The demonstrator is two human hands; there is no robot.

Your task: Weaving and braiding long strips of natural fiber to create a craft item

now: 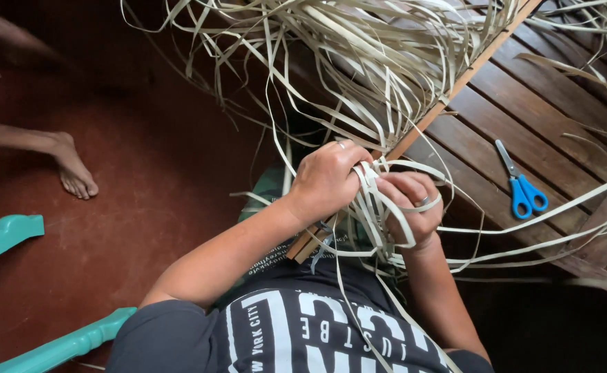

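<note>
1. Right now both hands meet at frame centre, working a bundle of pale flat straw-coloured fibre strips [376,207].
2. Left hand [325,181]: grip closed, fingers curled over the strips where they cross the thin brown wooden slat [448,100]. Ring visible on one finger.
3. Right hand [410,207]: grip closed on a loop of the same strips, which wrap over its fingers. Ring on one finger. It sits just beside the left hand, at its 3 o'clock, knuckles nearly touching.
4. Strips: main mass fans out from the hands toward 12 o'clock, spread loose along the slat. Several long ones trail off toward 3 o'clock; others hang down toward 6 o'clock over the dark printed T-shirt [303,324].
5. Slat runs diagonally from about 7 o'clock, just below the left hand, up to 1 o'clock at the frame's top edge.
6. Dark brown slatted wooden counter [524,117] lies at 2–3 o'clock of the hands. Blue-handled steel scissors [521,183] rest flat on it, closed, well apart from the right hand, untouched.
7. Red-brown floor [145,173] fills the left side. Another person's bare foot [72,169] rests on it at 9 o'clock, well apart from the hands.
8. Turquoise carved wooden furniture pieces [3,235] at 8 o'clock, near the lower-left edge.
</note>
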